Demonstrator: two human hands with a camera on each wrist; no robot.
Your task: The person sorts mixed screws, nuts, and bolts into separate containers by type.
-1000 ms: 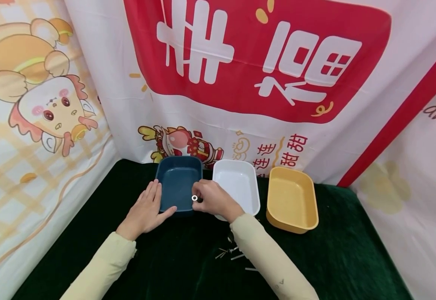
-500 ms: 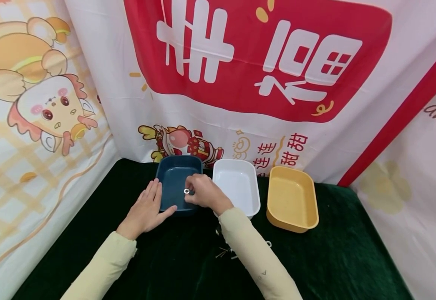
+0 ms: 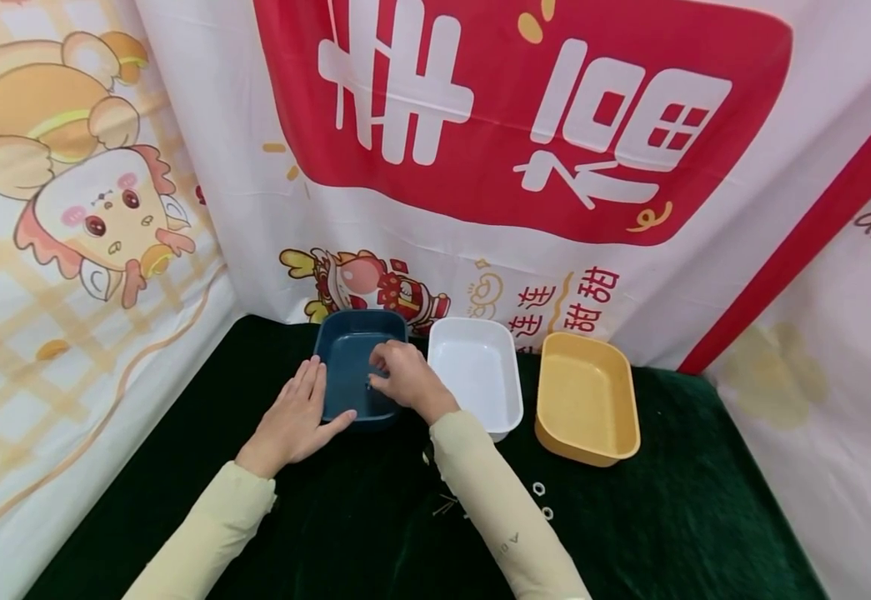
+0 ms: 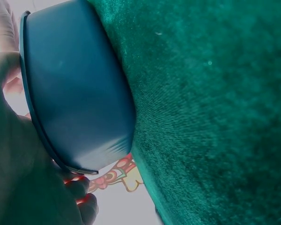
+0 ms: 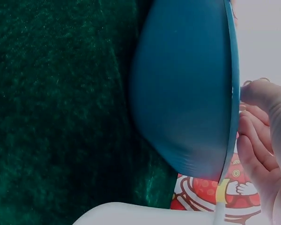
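My left hand (image 3: 292, 421) lies with straight fingers along the left side of the dark blue box (image 3: 348, 400), its thumb extended at the front rim. In the left wrist view the box wall (image 4: 77, 89) stands beside that hand. Over the right part of the same box, my right hand (image 3: 408, 379) has its thumb and fingers curled together. A small nut (image 5: 247, 83) shows as a thin ring edge at the thumb tip in the right wrist view; it is mostly hidden by the fingers.
A white box (image 3: 473, 375) and a yellow box (image 3: 588, 400) stand to the right of the blue one. On the dark green cloth (image 3: 360, 517) lie two loose nuts (image 3: 538, 489) and several thin screws or nails (image 3: 445, 505), partly behind the right sleeve (image 3: 503, 508).
My right hand has moved left and slightly up from the blue box's right rim to over its inside. The nut's ring face, visible before, has turned from view. The left hand stays put.
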